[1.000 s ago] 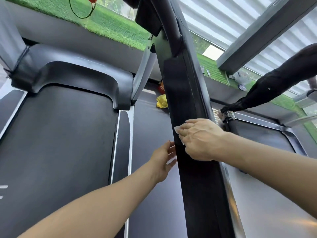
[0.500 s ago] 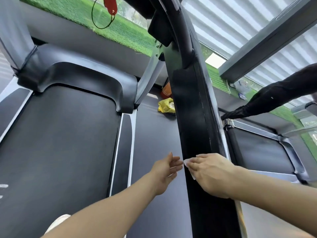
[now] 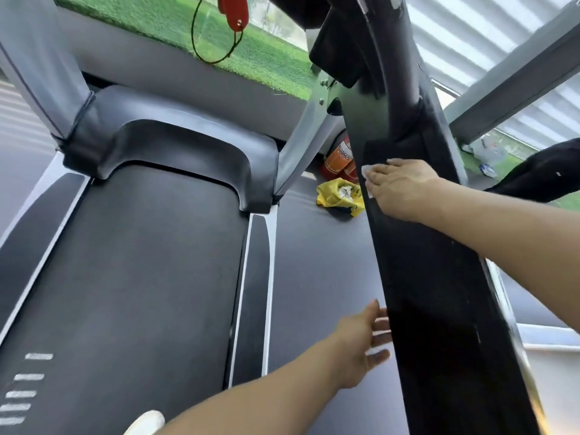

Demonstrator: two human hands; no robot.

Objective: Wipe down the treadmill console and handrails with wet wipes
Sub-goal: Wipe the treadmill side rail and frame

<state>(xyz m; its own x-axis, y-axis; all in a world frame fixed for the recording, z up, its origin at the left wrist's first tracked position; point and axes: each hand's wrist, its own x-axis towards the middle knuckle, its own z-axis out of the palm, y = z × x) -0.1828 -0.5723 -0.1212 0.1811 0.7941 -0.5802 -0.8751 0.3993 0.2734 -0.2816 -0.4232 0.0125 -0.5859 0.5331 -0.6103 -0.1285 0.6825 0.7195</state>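
Head view: the right hand [image 3: 405, 188] lies flat on the black handrail [image 3: 439, 277], which runs as a broad bar from the top of the frame down to the lower right. Its fingers [image 3: 381, 175] are straight and close together, pressing a white wipe [image 3: 365, 171] against the rail's upper part, just below where the rail meets a round black tube [image 3: 395, 67]. Only the wipe's edge shows past the fingertips.

The left hand [image 3: 361, 350] reaches in from below, well apart from the right hand. Its fingers [image 3: 381, 339] are spread and relaxed, holding nothing; the tips sit at the rail's left edge, and it is hard to tell whether they touch it.

Left of the rail lies the treadmill belt [image 3: 131, 277] with its dark motor cover [image 3: 175, 152] at the far end. On the grey floor [image 3: 314, 277] between belt and rail sits a yellow bag [image 3: 340, 196] with white scraps in it, and behind it an orange bottle [image 3: 337, 158]. A red key [image 3: 232, 11] on a looped cord hangs at the top. Green turf [image 3: 157, 23] runs along the window. A black sleeve [image 3: 543, 174] shows at the right edge.
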